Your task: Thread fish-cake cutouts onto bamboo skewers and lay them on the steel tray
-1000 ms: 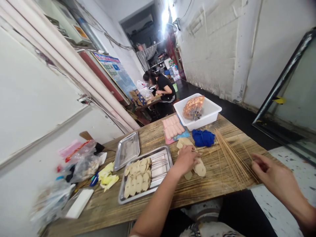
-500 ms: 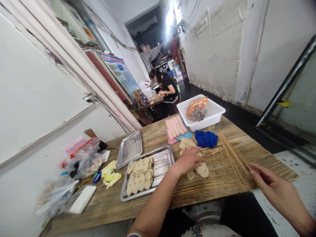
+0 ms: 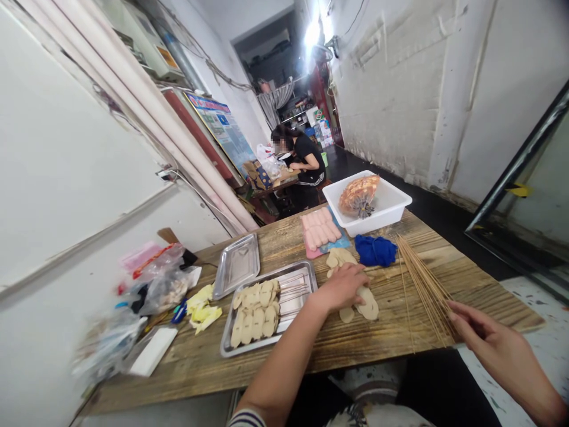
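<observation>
My left hand (image 3: pixel 343 287) rests on a loose pile of pale beige oval slices (image 3: pixel 368 305), its fingers curled down and closed over a slice. Part of the pile is hidden under that hand. At the table's right front edge, my right hand (image 3: pixel 486 332) pinches at the near ends of a fanned bundle of bamboo skewers (image 3: pixel 422 284); how many it grips I cannot tell. Left of my left forearm, a metal tray (image 3: pixel 293 317) bears two rows of skewered slices (image 3: pixel 255 323), their sticks pointing right.
Pink sausage-like pieces (image 3: pixel 320 228) lie behind the pile, beside a blue cloth (image 3: pixel 376 251). A white tub (image 3: pixel 382 219) holds a bagged reddish bundle. Another metal tray (image 3: pixel 237 267), yellow crumpled gloves (image 3: pixel 202 308) and plastic bags (image 3: pixel 162 287) sit leftward. A person (image 3: pixel 304 157) sits farther back.
The view has shifted slightly, so the scene sits a little farther right. My left hand's fingers have curled in more over the slices. My right hand stays at the skewer ends.
</observation>
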`<state>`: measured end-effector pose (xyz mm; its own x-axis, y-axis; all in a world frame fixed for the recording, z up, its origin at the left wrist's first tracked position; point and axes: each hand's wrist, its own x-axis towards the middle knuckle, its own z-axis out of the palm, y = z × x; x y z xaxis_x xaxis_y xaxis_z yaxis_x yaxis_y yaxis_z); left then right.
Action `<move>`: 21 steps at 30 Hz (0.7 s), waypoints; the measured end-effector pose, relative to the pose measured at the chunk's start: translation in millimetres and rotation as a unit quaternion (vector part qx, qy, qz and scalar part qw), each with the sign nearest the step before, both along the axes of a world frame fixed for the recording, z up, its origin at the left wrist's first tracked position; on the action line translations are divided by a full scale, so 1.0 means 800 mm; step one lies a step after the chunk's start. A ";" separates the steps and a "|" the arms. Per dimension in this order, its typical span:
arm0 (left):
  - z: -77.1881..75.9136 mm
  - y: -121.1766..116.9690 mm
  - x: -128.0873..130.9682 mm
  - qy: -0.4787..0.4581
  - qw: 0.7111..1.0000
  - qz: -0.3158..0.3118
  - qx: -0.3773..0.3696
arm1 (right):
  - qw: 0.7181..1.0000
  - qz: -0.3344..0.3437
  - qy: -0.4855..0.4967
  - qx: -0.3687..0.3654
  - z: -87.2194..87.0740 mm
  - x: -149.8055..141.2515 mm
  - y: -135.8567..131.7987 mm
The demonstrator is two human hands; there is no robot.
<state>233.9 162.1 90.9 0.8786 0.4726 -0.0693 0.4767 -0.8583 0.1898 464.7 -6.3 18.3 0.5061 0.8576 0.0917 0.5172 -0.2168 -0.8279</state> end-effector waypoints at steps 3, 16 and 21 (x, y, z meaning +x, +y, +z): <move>0.002 0.000 0.002 0.007 1.000 -0.003 -0.010 | 1.000 0.007 0.002 -0.002 -0.002 0.000 -0.001; -0.004 0.000 0.002 -0.013 0.999 0.029 0.006 | 0.999 0.017 0.007 -0.026 -0.003 0.001 0.001; 0.000 -0.004 0.004 -0.001 0.999 0.039 0.015 | 0.999 0.014 0.007 -0.030 -0.001 0.000 0.000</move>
